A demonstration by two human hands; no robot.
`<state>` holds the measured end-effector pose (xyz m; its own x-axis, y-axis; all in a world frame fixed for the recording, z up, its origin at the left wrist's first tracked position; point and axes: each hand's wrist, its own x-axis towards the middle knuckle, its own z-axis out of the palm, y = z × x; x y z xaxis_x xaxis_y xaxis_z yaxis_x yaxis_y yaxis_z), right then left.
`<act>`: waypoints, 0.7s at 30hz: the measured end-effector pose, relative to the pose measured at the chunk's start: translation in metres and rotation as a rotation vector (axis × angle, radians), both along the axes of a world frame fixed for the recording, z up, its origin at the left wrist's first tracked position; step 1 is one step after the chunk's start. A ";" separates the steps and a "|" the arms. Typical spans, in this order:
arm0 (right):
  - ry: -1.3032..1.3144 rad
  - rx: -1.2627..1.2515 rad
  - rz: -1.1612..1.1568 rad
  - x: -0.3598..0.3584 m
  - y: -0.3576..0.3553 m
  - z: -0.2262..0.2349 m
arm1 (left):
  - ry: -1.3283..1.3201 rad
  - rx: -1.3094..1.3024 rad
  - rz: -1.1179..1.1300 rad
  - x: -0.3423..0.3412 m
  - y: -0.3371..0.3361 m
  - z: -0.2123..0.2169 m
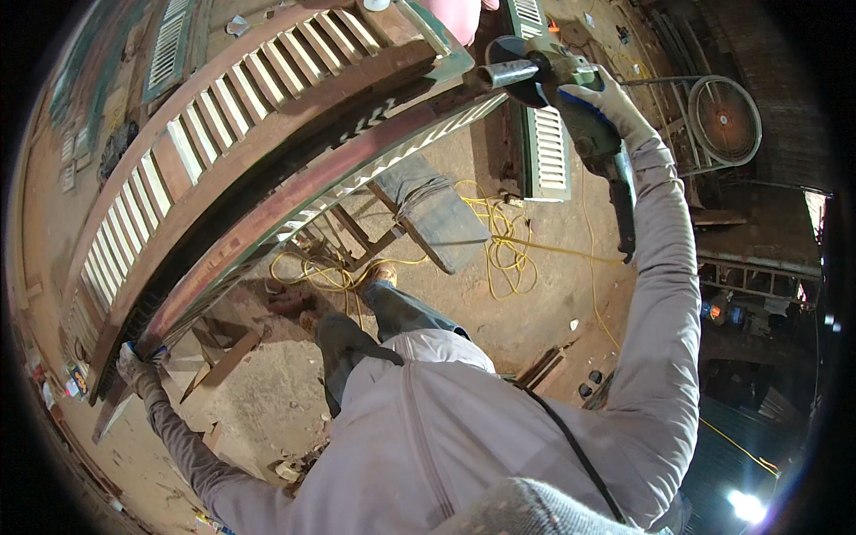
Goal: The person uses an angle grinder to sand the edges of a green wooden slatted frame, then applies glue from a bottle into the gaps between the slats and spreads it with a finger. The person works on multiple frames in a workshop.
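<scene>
My right hand (613,105), in a pale glove, is wrapped round the body of a dark angle grinder (593,134). The grinder's round disc (510,52) is by the far right end of two long louvered wooden shutters; I cannot tell whether it touches wood. A silver cylinder (510,73) sticks out leftward beside the disc. My left hand (135,367), gloved too, is closed on the near left end of the shutter with a reddish edge (267,205). Beyond it, close alongside, lies the other shutter (214,174), with white slats and brown rails.
Under the shutters stands a stool with a dark board top (437,214). Yellow cord (508,254) lies coiled on the floor near my feet. Another green-framed shutter (546,152) is beyond it. A large round fan (724,120) stands at the right. Pink clothing (455,18) shows at the top.
</scene>
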<state>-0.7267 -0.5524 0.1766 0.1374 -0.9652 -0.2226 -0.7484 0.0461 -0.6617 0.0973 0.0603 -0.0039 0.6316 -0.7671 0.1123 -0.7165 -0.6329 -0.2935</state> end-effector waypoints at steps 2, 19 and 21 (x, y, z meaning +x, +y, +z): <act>0.006 -0.017 0.034 0.007 0.000 -0.007 | 0.002 0.022 0.012 0.005 0.002 -0.003; -0.038 0.025 0.109 -0.031 0.003 -0.019 | -0.121 0.024 -0.169 0.028 0.015 -0.033; -0.046 -0.018 0.193 -0.035 0.012 -0.028 | -0.044 0.031 -0.037 0.018 -0.011 -0.027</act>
<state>-0.7622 -0.5399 0.1482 0.3297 -0.9238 -0.1945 -0.7108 -0.1074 -0.6951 0.1156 0.0491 -0.0310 0.5974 -0.7936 0.1155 -0.7254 -0.5962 -0.3440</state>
